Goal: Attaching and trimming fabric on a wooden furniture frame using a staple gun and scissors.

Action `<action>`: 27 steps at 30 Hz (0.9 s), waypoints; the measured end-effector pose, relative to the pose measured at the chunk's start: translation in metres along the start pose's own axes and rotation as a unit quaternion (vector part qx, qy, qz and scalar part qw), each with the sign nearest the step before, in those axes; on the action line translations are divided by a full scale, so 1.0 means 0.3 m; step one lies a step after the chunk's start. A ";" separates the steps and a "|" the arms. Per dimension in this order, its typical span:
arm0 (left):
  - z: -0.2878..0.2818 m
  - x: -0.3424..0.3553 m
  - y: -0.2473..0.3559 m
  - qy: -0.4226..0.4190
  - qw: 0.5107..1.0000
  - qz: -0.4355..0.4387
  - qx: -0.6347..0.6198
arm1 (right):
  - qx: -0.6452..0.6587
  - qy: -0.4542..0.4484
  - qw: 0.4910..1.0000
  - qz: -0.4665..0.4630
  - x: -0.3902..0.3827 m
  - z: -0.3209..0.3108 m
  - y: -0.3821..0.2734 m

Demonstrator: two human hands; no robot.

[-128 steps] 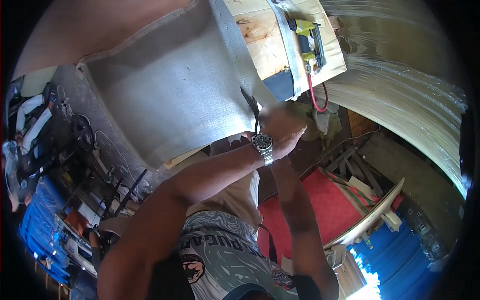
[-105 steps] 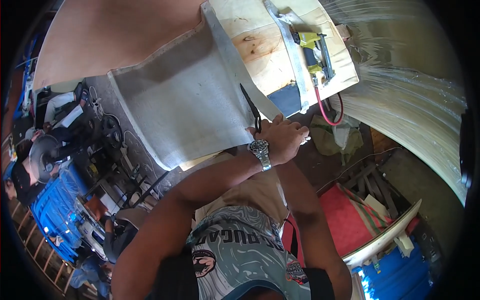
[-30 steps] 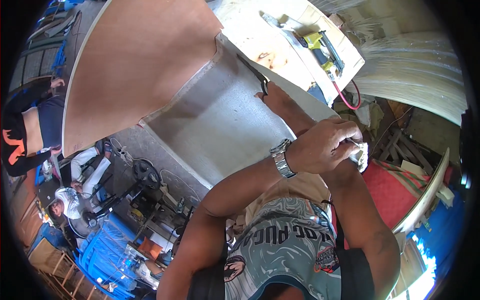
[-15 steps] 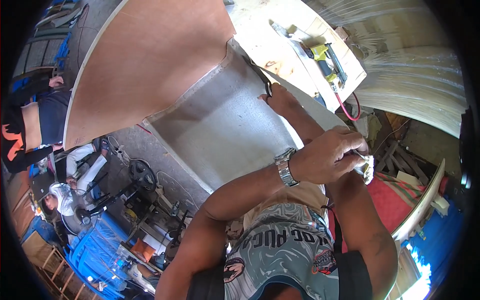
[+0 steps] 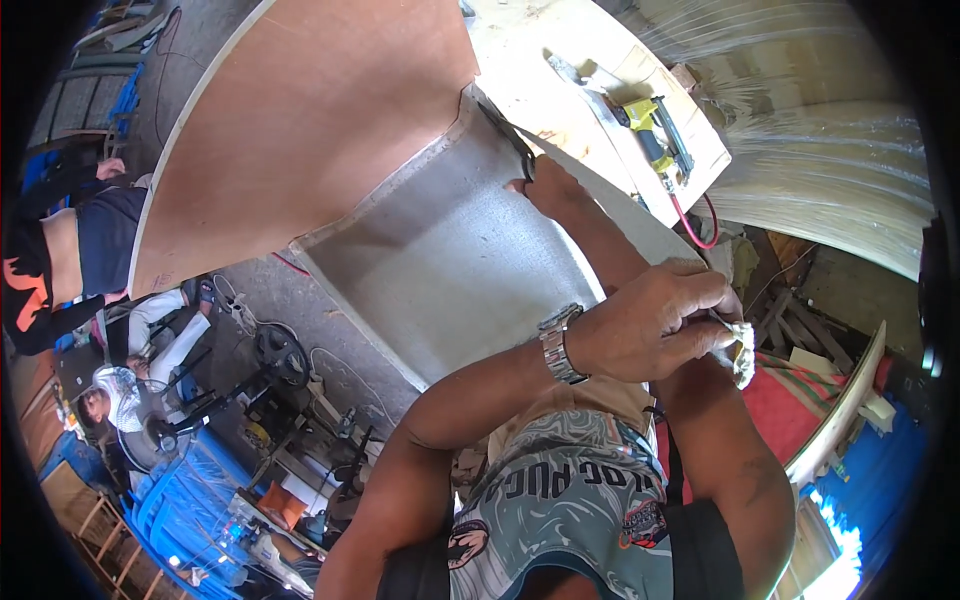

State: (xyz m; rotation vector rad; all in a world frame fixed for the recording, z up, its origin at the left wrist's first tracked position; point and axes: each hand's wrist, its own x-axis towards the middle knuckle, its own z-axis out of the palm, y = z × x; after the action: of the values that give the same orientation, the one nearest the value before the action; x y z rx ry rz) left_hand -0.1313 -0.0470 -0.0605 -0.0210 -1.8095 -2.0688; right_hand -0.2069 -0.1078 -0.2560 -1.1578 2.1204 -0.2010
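Observation:
A curved panel with a grey, shiny inner lining stands before me, joined at the left to a curved brown board. Along its far right edge, black-handled scissors lie with their blades against the edge of a grey sheet. My right hand is closed round the scissors' handles. My left hand, wearing a metal watch, crosses over my right forearm. Its fingers pinch the near end of that grey sheet, where a frayed whitish edge sticks out. The blade tips are hard to make out.
A yellow-green nail gun with a red hose lies on the pale board at right. Plastic-wrapped sheeting rises beyond it. At left are a fan, blue chairs and other people.
My right hand and the scissors have shifted slightly toward the upper left along the sheet's edge. My left hand keeps its pinch nearly in place.

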 end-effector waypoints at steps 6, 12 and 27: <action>-0.018 -0.021 0.039 0.013 1.000 0.014 -0.014 | 0.016 -0.027 0.999 0.023 0.037 -0.057 -0.057; -0.039 -0.050 0.063 0.017 1.000 0.008 -0.011 | -0.148 0.086 0.984 -0.043 0.030 -0.043 -0.108; -0.009 -0.128 0.160 0.032 0.993 0.019 -0.108 | -0.023 0.014 0.997 -0.079 0.103 0.014 0.129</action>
State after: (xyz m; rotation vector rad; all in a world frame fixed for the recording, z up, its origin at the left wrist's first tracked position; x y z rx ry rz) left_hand -0.0809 -0.0432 -0.0253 -0.0480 -1.5293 -2.2033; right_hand -0.2414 -0.1087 -0.2917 -1.3585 2.0686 -0.2434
